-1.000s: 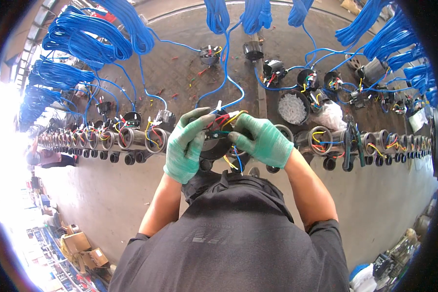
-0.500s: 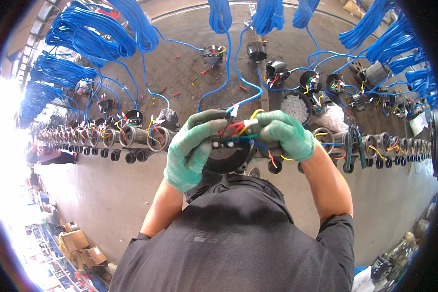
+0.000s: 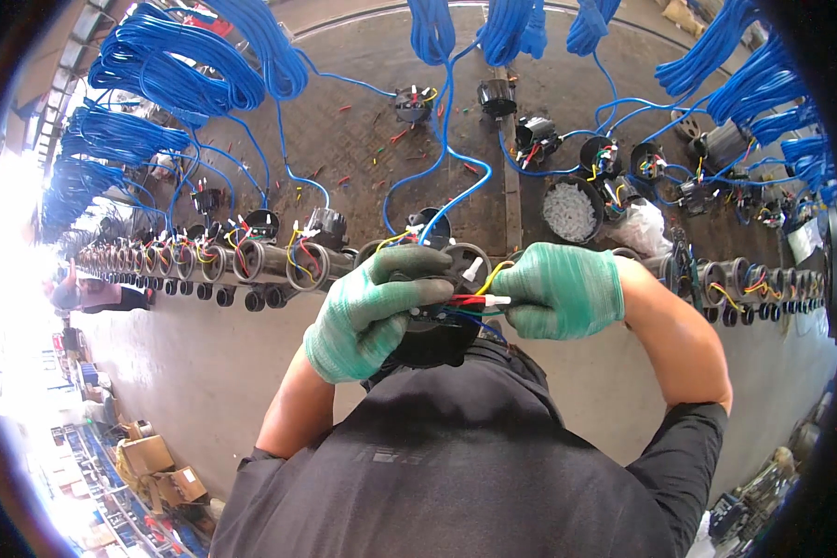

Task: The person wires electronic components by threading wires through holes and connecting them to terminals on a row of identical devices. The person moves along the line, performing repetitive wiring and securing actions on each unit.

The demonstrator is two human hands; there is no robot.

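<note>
My left hand, in a green work glove with darkened fingers, is closed around a black round housing held in front of my chest. A blue cable runs from near it up to the hanging coils. My right hand, gloved alike, has its fingers pinched together at the ends of thin wires beside the housing. Among these are a yellow wire and a red wire with a white connector cap. Another white cap stands just above. The fingertips partly hide the wire ends.
A row of grey metal cylinders with coloured wires lines the bench edge. Blue cable coils hang beyond. A black bowl holds small white caps, next to a plastic bag. Wired black parts lie on the bench.
My right hand has turned and moved right and slightly down, with its elbow further out. The housing has come lower and nearer my chest, and the yellow and red wires show more plainly.
</note>
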